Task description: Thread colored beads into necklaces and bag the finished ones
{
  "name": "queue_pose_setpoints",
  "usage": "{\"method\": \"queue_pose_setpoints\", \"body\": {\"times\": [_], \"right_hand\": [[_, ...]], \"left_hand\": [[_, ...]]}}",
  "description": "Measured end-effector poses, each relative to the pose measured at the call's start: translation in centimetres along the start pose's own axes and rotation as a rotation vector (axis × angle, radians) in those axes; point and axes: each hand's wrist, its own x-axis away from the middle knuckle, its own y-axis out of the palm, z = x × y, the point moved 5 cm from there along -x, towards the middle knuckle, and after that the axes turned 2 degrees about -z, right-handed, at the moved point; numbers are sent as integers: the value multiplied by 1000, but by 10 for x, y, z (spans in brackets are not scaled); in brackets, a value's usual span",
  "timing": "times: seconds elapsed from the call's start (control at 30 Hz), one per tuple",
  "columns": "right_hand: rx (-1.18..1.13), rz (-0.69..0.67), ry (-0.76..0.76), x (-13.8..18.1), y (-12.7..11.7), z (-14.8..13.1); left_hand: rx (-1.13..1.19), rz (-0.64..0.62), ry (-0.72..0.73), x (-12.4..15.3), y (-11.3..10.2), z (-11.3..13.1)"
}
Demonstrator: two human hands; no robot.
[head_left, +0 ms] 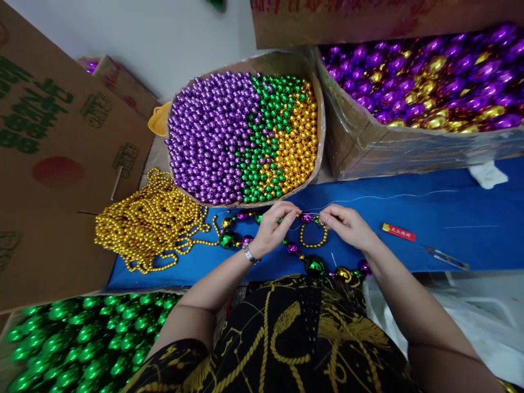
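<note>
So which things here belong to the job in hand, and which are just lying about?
Likely in the job:
thin white thread
strand of shiny purple, green and gold beads
cardboard box of small multicoloured beads
slim silvery metal snips

Apparently just lying about:
crumpled white scrap
orange-yellow plastic piece

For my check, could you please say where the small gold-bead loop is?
In the head view, the loop is right of centre, between left hand and right hand, below a purple bead.

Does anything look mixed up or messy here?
A little: in the middle box, purple beads, green beads and gold beads each have a patch, but some gold ones sit among the green.
</note>
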Motion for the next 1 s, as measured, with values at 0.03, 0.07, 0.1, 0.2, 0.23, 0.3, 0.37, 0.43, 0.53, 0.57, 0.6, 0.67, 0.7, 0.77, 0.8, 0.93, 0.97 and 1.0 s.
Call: {"method": "queue_pose_setpoints", "body": {"times": [0.03, 0.07, 0.1, 0.2, 0.23, 0.3, 0.37, 0.43, 0.53, 0.57, 0.6, 0.67, 0.7, 0.77, 0.8, 0.93, 0.97, 1.0], "right_hand": [[-4, -5, -2, 0, 1, -2], [-1, -10, -9, 0, 1, -4], [5, -14, -21, -1, 1, -7], [26, -22, -56, -2, -1, -15], [30, -25, -61, -2, -2, -17], [27, -38, -65, -1, -5, -17], [31, -29, -48, 0, -13, -11], [-23, 30, 8, 2, -23, -1], [-442, 172, 175, 5, -30, 19], [-638, 203, 225, 4, -27, 24], [-820, 221, 261, 3, -22, 26], [-1084, 226, 282, -2, -11, 23], [-1168, 226, 274, -6, -5, 19], [-1256, 222, 251, -12, 3, 9], [-1252, 221, 240, -14, 6, 6], [-937, 202, 229, -18, 10, 9], [-834, 208, 239, -16, 8, 15], [-739, 228, 251, -14, 4, 22]], "left_hand": [[-102, 23, 59, 1, 1, 5], [-206, 36, 115, 1, 3, 9], [-308, 35, 167, 0, 6, 12], [-479, -22, 266, -5, 15, 16], [-456, -47, 261, -7, 16, 15], [-278, -115, 179, -11, 17, 12], [45, -157, 18, -10, 16, 6], [428, -129, -160, -6, 16, 0], [867, -44, -317, 5, 20, -6], [945, -17, -332, 8, 21, -7], [994, 13, -333, 10, 22, -8], [1044, 94, -320, 12, 23, -8], [1062, 133, -319, 13, 22, -9], [1098, 191, -337, 14, 21, -11], [1108, 213, -357, 15, 20, -12], [1049, 246, -459, 25, 8, -25], [1023, 256, -484, 28, 4, -30], [997, 271, -506, 32, -1, -35]]}}
